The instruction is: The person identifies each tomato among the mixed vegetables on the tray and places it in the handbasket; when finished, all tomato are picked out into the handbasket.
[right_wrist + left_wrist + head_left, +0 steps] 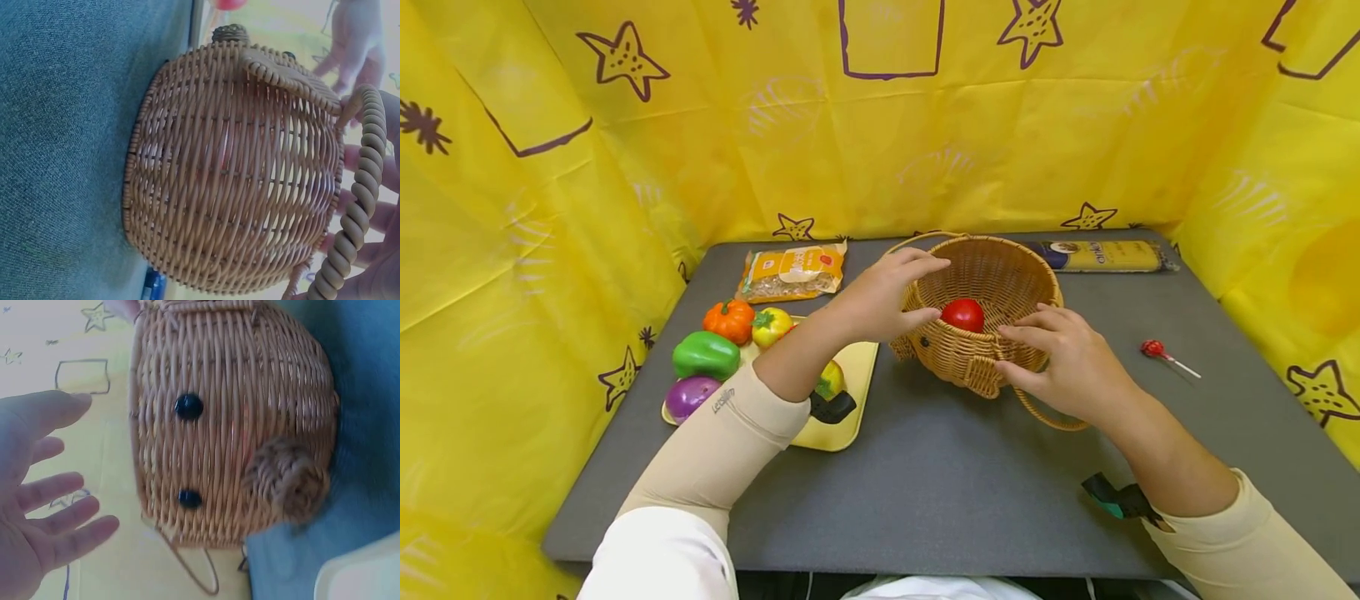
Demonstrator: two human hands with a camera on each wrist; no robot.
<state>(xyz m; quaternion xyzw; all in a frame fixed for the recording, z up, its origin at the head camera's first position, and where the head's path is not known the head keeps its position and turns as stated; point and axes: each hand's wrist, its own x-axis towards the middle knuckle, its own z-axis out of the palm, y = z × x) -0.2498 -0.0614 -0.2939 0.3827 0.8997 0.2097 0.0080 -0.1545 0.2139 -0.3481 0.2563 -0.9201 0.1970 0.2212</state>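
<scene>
A wicker basket [947,354] with black button eyes and a woven snout stands upright on the grey table. Inside it lies a round red toy vegetable or fruit [962,315], its kind partly hidden. My left hand [883,296] hovers at the basket's left rim, thumb and fingers spread and holding nothing; in the left wrist view a gap separates it from the wicker. At the right rim is my right hand [1075,367], fingers loosely bent over the edge. The twisted handle [369,162] hangs down on that side, between the right wrist camera and the fingers.
A yellow tray [857,417] on the left bears toy vegetables, among them a green pepper [706,356], an orange pumpkin [728,322] and a purple one [691,398]. Behind are an orange food packet [793,272] and a pasta packet [1105,256]. A red lollipop [1152,348] lies right.
</scene>
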